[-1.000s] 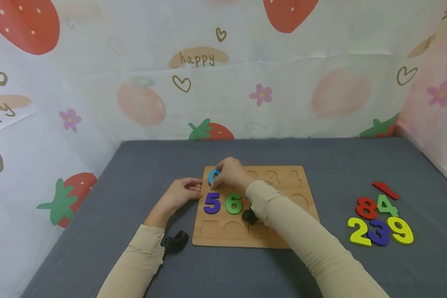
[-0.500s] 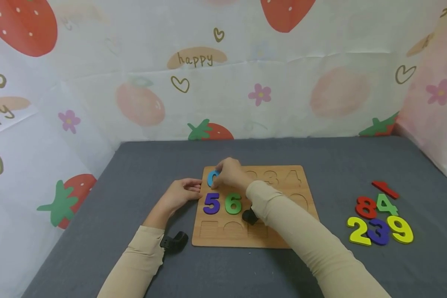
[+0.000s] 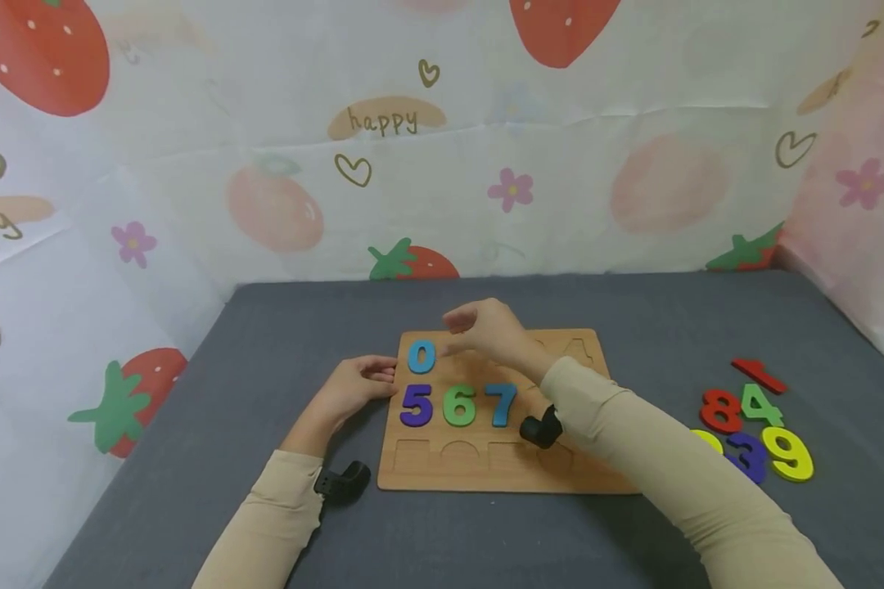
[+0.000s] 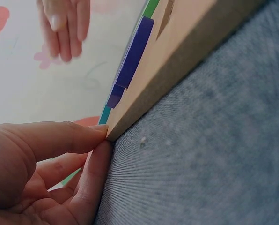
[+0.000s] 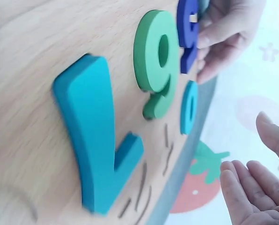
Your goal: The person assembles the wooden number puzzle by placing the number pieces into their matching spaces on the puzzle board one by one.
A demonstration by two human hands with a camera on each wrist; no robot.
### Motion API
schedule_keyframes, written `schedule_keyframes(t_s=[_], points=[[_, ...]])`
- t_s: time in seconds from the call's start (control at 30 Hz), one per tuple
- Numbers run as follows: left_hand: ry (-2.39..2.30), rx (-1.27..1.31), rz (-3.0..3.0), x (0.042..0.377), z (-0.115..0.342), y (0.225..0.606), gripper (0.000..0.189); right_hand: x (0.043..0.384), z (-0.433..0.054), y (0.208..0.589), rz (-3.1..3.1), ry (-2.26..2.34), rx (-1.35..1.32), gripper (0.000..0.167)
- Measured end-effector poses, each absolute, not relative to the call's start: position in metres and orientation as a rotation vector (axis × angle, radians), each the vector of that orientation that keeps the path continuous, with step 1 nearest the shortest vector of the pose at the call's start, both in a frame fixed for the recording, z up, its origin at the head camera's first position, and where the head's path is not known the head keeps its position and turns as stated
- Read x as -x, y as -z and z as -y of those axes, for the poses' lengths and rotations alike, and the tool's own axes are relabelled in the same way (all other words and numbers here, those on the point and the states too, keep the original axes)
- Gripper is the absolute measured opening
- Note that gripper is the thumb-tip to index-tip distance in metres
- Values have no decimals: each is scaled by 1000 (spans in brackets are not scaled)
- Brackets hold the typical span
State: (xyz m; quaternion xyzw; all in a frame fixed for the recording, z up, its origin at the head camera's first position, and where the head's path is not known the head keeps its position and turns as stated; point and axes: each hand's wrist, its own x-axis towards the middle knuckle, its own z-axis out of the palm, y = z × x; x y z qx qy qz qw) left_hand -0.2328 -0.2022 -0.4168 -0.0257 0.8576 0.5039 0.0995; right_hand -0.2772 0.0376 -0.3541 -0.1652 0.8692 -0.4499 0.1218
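Shifting off the blue 0 (image 3: 412,357) since the earlier frame, the right hand (image 3: 492,331) is now hovering over the wooden board (image 3: 398,481), fingers extended and holding nothing, while the blue 7 (image 3: 504,405) is coming into sight. The left hand (image 3: 354,388) is pinching the board's left edge, seemingly steadying it. Four numbers are sitting on the board — the 0 in the far row, and the purple 5 (image 3: 416,401), green 6 (image 3: 449,406) and 7 in the next. Six are lying loose to its right, apparently left to be placed: the red 1 (image 3: 759,375), red 8 (image 3: 722,409), green 4 (image 3: 766,417), yellow 2 (image 3: 710,436), purple 3 (image 3: 750,455) and yellow 9 (image 3: 804,458). Outlined recesses (image 3: 459,452) are showing unfilled in the near row. Grey cloth (image 3: 302,327) is covering the table; the right sleeve (image 3: 633,433) is standing in the way — hiding part of the 2 and the board's right side.
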Motion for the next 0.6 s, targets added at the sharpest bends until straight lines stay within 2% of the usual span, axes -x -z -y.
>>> schedule_keyframes(t_s=[0.3,0.6], points=[[-1500,82,-2533,234,204,415,49,268,-74,337,-2539,1342,478,52],[-1492,45,-2539,233,204,418,49,257,-120,338,-2547,1352,418,54]])
